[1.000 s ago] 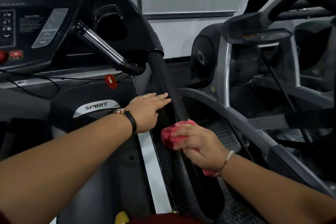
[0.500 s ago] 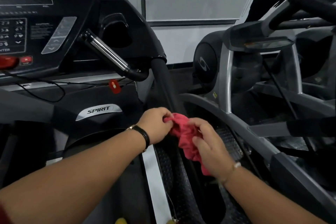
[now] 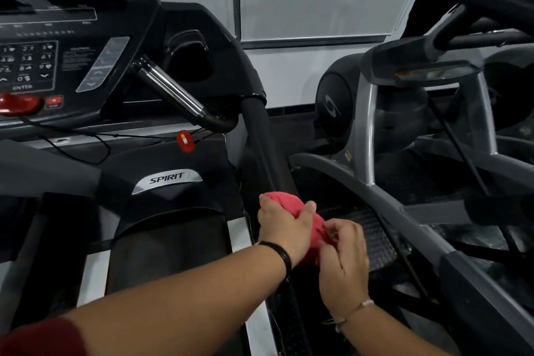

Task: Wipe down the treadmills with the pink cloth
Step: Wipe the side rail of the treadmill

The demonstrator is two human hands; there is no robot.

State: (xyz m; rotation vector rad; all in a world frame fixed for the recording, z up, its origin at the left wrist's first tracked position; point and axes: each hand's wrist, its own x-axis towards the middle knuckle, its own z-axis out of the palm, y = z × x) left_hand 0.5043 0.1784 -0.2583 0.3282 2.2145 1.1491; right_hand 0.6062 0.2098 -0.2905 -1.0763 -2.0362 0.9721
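Note:
The pink cloth [image 3: 291, 204] is bunched over the black side handrail [image 3: 261, 141] of the Spirit treadmill [image 3: 169, 179]. My left hand [image 3: 284, 228] grips the cloth around the rail, thumb on the right side. My right hand [image 3: 342, 257] sits just behind it and pinches the cloth's lower end with curled fingers. The rail under both hands is hidden.
The treadmill console [image 3: 43, 61] with keypad and red stop button [image 3: 20, 102] is at the upper left, a chrome grip bar [image 3: 173, 92] beside it. A red safety clip [image 3: 185, 140] hangs on a cord. Another grey exercise machine [image 3: 404, 130] stands close on the right.
The cloth passed from my right hand to my left, which closed around it on the rail. My right hand slid back to the cloth's lower end.

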